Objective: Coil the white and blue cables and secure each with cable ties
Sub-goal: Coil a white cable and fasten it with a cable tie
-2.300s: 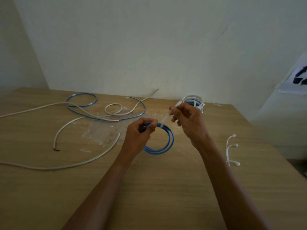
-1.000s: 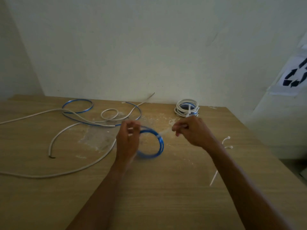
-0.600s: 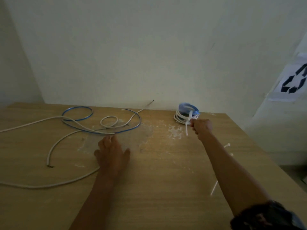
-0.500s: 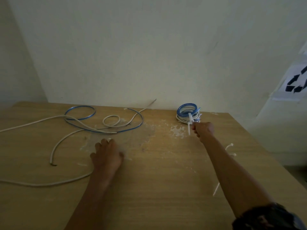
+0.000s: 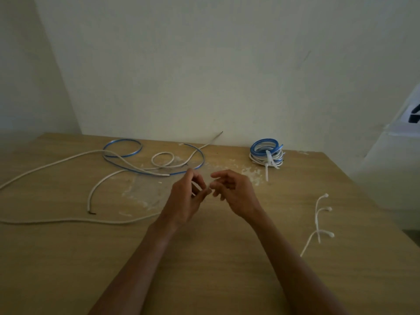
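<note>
**A:** How far along is the job?

**B:** Partway, I'd say. At the back right of the tabletop (image 5: 216, 269) sits a pile of bound coils: a blue coil (image 5: 263, 143) on top of white coils (image 5: 276, 162), with a tie (image 5: 267, 169) hanging down the front.

**A:** And what's left?

**B:** Plenty. A loose blue cable (image 5: 203, 159) sprawls in open loops at the back left, tangled with white ones. A long white cable (image 5: 68, 221) runs in from the left edge toward the middle. None of that is coiled or tied. Spare ties (image 5: 318, 212) wait near the right edge.

**A:** What are the hands doing?

**B:** They meet over the middle. The left hand (image 5: 185, 201) pinches a short white strand (image 5: 196, 186) in its fingers. It's probably the end of that long cable, though the wrist hides the join. The right hand (image 5: 236, 194) is just beside it, fingers loosely curled, holding nothing that I can see.

**A:** What differs from a couple of seconds back?

**B:** Then both hands held the blue coil in mid-table while the tie was pulled through it. Half a second ago the right hand was out at the pile and the left lay flat near the white cable. Now the coil rests on the pile, both hands are back at centre, and the next cable seems to be starting.
</note>
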Demonstrator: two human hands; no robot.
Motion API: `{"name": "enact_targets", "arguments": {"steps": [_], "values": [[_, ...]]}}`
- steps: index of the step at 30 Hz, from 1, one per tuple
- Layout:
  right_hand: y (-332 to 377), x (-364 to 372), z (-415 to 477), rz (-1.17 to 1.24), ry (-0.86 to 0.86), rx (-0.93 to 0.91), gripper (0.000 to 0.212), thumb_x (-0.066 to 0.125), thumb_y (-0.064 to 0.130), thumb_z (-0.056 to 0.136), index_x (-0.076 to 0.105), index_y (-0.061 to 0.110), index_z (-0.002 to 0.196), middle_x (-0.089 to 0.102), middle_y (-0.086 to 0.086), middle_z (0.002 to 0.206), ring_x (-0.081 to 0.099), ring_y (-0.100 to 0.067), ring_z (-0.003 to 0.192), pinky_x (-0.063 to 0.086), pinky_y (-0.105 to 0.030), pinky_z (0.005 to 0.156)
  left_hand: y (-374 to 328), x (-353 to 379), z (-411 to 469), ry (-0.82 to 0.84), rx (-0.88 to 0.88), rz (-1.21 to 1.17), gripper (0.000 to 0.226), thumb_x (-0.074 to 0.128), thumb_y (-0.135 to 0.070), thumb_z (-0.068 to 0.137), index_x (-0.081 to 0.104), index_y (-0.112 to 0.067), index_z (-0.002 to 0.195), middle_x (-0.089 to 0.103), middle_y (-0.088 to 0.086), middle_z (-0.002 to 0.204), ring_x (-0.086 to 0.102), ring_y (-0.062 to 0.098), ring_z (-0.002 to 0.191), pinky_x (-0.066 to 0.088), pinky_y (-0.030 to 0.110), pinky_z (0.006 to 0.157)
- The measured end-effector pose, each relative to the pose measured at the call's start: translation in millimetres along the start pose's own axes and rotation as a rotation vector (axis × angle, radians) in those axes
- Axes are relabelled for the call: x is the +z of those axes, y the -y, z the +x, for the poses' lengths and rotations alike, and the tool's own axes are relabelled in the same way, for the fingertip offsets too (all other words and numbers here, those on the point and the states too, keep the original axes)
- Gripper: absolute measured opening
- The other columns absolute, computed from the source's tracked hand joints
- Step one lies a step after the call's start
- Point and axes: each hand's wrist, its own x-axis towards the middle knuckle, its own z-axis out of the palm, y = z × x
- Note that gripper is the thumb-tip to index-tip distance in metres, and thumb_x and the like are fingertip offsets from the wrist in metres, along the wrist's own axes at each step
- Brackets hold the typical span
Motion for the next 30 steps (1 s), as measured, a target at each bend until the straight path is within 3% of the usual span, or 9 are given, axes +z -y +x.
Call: {"name": "enact_targets", "arguments": {"steps": [3, 7, 9, 11, 15, 19, 23, 26, 30], "values": [[-11.6, -16.0, 6.4, 0.076, -0.216, 0.080, 0.002, 0.069, 0.007, 0.092, 0.068, 0.005, 0.094, 0.073, -0.008, 0.078, 0.070, -0.015, 0.063, 0.053, -0.026, 0.055, 7.0, -3.0, -6.9, 0.054, 0.012, 0.193, 0.027, 0.075, -0.031, 0.088, 0.059, -0.021, 0.108, 0.066, -0.011, 0.094, 0.064, 0.004, 0.065, 0.053, 0.024, 0.063], [-33.5, -77.3, 14.5, 0.742, -0.833, 0.179, 0.020, 0.056, 0.011, 0.101, 0.063, -0.002, 0.089, 0.068, -0.008, 0.067, 0.067, -0.012, 0.058, 0.056, -0.022, 0.058, 20.6, -29.4, -1.8, -0.131, 0.049, 0.498, 0.030, 0.062, -0.050, 0.094, 0.073, -0.023, 0.100, 0.074, -0.008, 0.084, 0.067, 0.011, 0.070, 0.048, 0.026, 0.063], [-41.0, -97.4, 9.7, 0.913, -0.946, 0.155, 0.021, 0.055, 0.012, 0.102, 0.061, -0.008, 0.103, 0.070, -0.012, 0.075, 0.070, -0.014, 0.064, 0.058, -0.022, 0.064, 24.5, -39.0, 4.4, -0.215, 0.082, 0.516, 0.035, 0.058, -0.053, 0.093, 0.074, -0.022, 0.092, 0.073, -0.004, 0.077, 0.067, 0.015, 0.068, 0.051, 0.029, 0.062], [-40.9, -96.2, 4.8, 0.880, -0.872, 0.191, 0.016, 0.057, 0.005, 0.099, 0.061, -0.008, 0.108, 0.070, -0.016, 0.082, 0.070, -0.016, 0.067, 0.057, -0.021, 0.063, 19.0, -40.2, 10.6, -0.258, 0.035, 0.297, 0.034, 0.053, -0.048, 0.096, 0.071, -0.020, 0.090, 0.068, -0.001, 0.072, 0.060, 0.009, 0.062, 0.046, 0.028, 0.056], [-18.4, -56.7, -2.0, 0.629, -0.288, 0.181, 0.013, 0.053, 0.004, 0.100, 0.064, 0.006, 0.107, 0.070, -0.010, 0.078, 0.070, -0.020, 0.070, 0.058, -0.026, 0.064, -2.1, -32.7, 26.2, -0.261, 0.012, -0.183, 0.031, 0.044, -0.027, 0.104, 0.071, -0.014, 0.110, 0.064, -0.013, 0.078, 0.050, 0.002, 0.060, 0.039, 0.019, 0.057], [-1.0, -19.4, -11.9, 0.245, 0.135, 0.133, 0.022, 0.047, 0.010, 0.105, 0.064, 0.004, 0.118, 0.069, -0.007, 0.075, 0.067, -0.020, 0.064, 0.055, -0.029, 0.062, -19.5, -21.7, 26.8, -0.128, 0.068, -0.193, 0.023, 0.053, -0.016, 0.104, 0.070, -0.014, 0.118, 0.060, -0.005, 0.075, 0.054, 0.008, 0.059, 0.045, 0.021, 0.058], [4.6, -5.0, -19.3, 0.092, 0.171, 0.184, 0.027, 0.045, 0.004, 0.103, 0.053, 0.007, 0.129, 0.065, -0.005, 0.069, 0.058, -0.013, 0.056, 0.049, -0.024, 0.055, -9.6, -9.8, 17.9, -0.103, 0.173, 0.060, 0.018, 0.065, -0.016, 0.097, 0.074, -0.013, 0.112, 0.067, -0.009, 0.091, 0.064, 0.002, 0.080, 0.044, 0.009, 0.066], [4.4, -4.5, -19.9, 0.139, 0.110, 0.186, 0.022, 0.043, 0.000, 0.101, 0.056, 0.008, 0.117, 0.063, -0.005, 0.066, 0.056, -0.015, 0.056, 0.046, -0.031, 0.058, 4.9, 1.3, 15.7, 0.014, 0.218, 0.194, 0.020, 0.063, -0.028, 0.098, 0.073, -0.015, 0.109, 0.063, -0.005, 0.098, 0.062, 0.009, 0.087, 0.045, 0.013, 0.071], [12.6, -12.0, -20.9, 0.292, 0.220, 0.120, 0.020, 0.049, 0.003, 0.102, 0.065, 0.005, 0.114, 0.074, -0.010, 0.089, 0.073, -0.026, 0.083, 0.056, -0.030, 0.072, 13.1, 9.9, 7.3, 0.010, 0.104, 0.036, 0.019, 0.057, -0.031, 0.098, 0.068, -0.019, 0.109, 0.070, -0.011, 0.107, 0.064, 0.004, 0.104, 0.049, 0.021, 0.088]]}}
